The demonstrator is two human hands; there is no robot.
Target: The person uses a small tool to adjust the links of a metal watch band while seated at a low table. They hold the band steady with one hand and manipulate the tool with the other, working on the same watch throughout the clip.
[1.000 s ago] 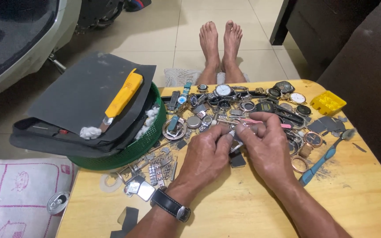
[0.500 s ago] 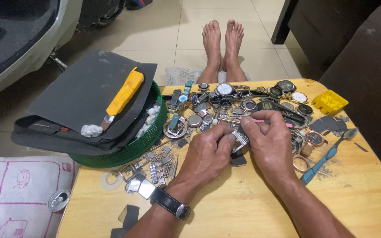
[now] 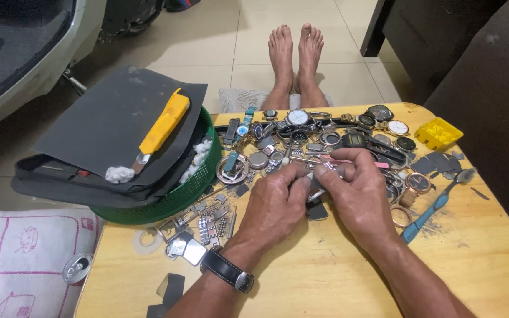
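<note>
moved: both hands drift slightly left, toward green basket [image 3: 198,188] | left hand [image 3: 278,203] + right hand [image 3: 357,194] fingers pinch small metal watch part [image 3: 319,172], right of basket | progress: part in work, watch pile [image 3: 325,138] beyond hands unsorted

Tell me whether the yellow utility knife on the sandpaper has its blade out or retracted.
Out, a little: the yellow utility knife shows a short metal tip at its lower end, lying flat on the grey sandpaper sheets.
</note>
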